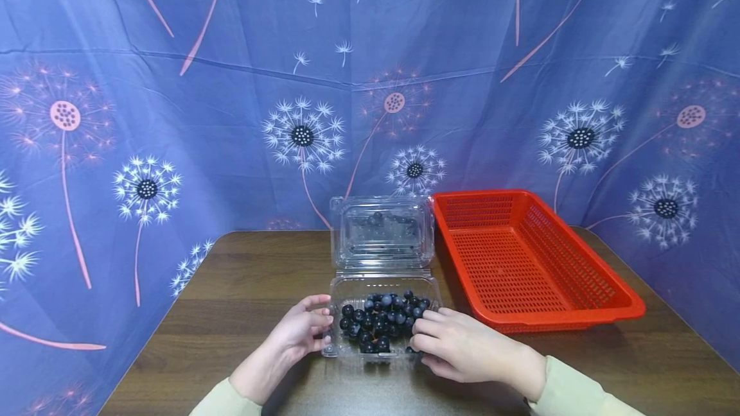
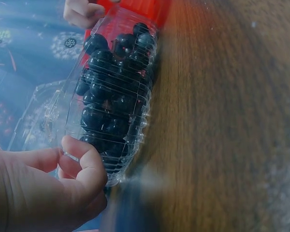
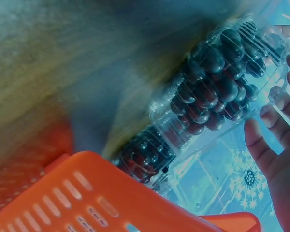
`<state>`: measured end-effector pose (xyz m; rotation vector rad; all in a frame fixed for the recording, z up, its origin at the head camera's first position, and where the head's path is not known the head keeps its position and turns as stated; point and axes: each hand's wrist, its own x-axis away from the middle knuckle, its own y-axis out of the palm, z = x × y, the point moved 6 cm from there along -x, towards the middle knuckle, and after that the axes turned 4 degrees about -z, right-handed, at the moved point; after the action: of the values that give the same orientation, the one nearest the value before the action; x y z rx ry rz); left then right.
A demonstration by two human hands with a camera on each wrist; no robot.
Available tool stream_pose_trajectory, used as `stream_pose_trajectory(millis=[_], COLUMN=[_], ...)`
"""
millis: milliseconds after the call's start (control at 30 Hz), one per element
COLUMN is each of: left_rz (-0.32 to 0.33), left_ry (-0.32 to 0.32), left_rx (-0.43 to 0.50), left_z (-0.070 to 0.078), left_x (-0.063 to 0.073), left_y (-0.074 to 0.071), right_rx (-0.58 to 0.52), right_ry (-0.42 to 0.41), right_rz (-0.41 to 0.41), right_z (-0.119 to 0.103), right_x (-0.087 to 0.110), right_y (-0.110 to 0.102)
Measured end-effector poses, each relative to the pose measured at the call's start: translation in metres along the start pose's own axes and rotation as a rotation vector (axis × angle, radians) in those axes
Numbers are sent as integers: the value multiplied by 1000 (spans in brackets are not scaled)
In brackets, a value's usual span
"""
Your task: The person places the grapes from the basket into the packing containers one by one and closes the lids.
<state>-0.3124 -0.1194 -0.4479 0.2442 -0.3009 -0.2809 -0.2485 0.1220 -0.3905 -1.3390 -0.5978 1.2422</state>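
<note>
A hinged clear plastic container stands on the table with its lid raised at the back. Dark grapes fill much of its base, some in a bunch. At its left rim, my left hand pinches the edge between thumb and finger, seen closely in the left wrist view. My right hand is at the right front corner, its bent fingers reaching over the rim. In the right wrist view a single grape lies by those fingertips; I cannot tell whether they hold it.
A red perforated plastic basket sits at the right, close beside the container and behind my right hand. The brown wooden table reaches back to a blue cloth backdrop with dandelion prints.
</note>
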Motion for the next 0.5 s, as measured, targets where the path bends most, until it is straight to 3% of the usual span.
stream_pose_trajectory(millis=[267,500], left_rz=[-9,-15], left_ry=[-8,-17], left_rx=[2,-3], left_z=[0,1], left_x=[0,0], left_y=[-2,-3], right_rx=[15,-1], right_ry=[-16,-25], right_rz=[-26,-1], right_z=[-2,-3], right_x=[4,6], right_y=[4,4])
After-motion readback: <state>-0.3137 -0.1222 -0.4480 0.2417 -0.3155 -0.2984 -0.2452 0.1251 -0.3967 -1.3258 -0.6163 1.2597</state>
